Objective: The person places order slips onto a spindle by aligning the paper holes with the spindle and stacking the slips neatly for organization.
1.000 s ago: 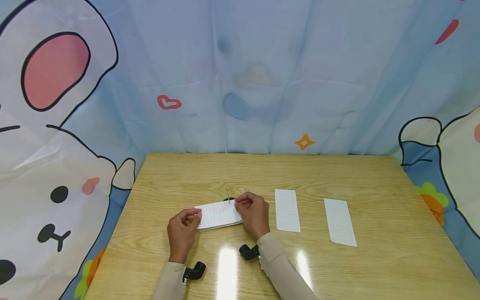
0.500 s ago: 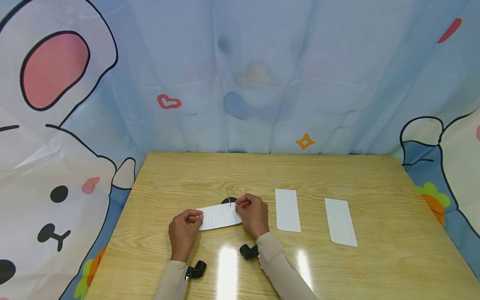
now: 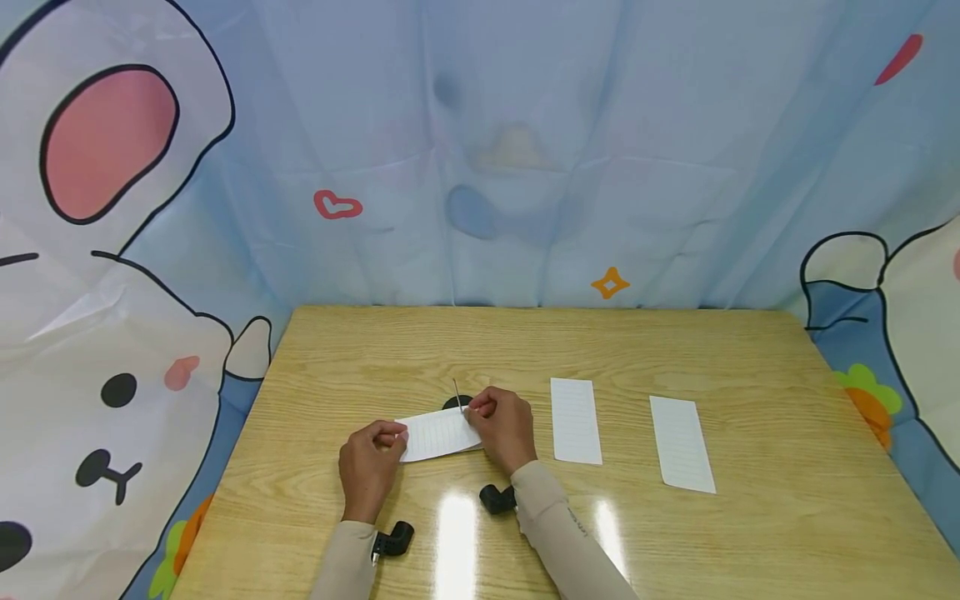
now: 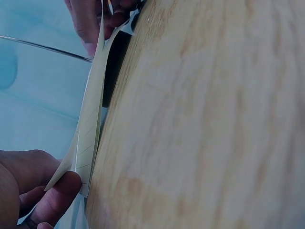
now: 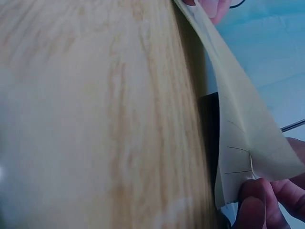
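Observation:
Between both hands a lined white paper slip [image 3: 437, 435] is held level, its long side running left to right. My left hand [image 3: 369, 468] pinches its left end between thumb and fingers. At the right end my right hand [image 3: 504, 427] pinches the slip close to a thin upright metal spike [image 3: 456, 392]. The spike rises from a round black base [image 3: 453, 402], partly hidden by the paper. Another paper layer [image 4: 90, 138] lies under the top slip in the left wrist view. Through the right wrist view the slip [image 5: 228, 81] bows, its near end raised.
Two more lined paper slips lie flat to the right on the wooden table [image 3: 780, 400], a nearer-to-hand slip [image 3: 576, 421] and a farther slip [image 3: 682, 444]. A blue cartoon curtain [image 3: 510, 125] hangs behind the table.
Over the last second my left hand has shifted slightly right with the slip's left end. A bit more of the black base shows behind the paper. The right hand has barely moved.

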Motion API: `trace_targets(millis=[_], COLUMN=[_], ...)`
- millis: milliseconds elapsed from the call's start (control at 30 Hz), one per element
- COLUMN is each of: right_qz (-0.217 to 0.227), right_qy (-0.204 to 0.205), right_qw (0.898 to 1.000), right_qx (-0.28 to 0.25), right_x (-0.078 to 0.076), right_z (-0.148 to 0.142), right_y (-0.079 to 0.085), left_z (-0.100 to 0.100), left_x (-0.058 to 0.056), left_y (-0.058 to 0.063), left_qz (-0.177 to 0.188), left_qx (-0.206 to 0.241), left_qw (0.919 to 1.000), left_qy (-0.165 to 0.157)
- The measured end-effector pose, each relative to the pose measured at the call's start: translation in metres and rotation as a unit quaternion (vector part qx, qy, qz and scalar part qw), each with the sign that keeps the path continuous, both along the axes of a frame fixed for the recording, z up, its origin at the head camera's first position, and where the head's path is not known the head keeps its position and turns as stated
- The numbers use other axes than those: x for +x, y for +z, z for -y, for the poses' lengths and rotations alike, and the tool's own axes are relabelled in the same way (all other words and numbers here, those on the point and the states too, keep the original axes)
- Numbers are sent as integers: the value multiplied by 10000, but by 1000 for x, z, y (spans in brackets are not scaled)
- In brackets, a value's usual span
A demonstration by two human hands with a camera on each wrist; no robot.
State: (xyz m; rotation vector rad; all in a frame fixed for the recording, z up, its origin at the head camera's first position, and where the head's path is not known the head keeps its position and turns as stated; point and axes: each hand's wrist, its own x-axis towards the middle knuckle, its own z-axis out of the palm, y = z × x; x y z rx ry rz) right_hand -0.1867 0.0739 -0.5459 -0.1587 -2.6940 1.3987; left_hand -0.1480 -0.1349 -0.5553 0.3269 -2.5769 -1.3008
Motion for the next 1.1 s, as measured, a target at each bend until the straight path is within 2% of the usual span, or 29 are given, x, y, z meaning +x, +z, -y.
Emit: trace_targets(millis=[533,867,1100], right_qz=[-66,158,53], right_qy=[-150,-259,-192], right_qw=[9991,9984,9986], right_qx=[382,467,487], right_x=[-6,-5,-3], right_z=[3,6,5], right_y=[-2,1,0], left_z=[0,-1,0], left_x=[-1,-1,-1], left_y=[-1,-2,-4], left_qz=[-42,-32,-127], left_qx=[-71,-319,-508], left_qw=[10000,9995,9986], left_qy=[-54,45,12])
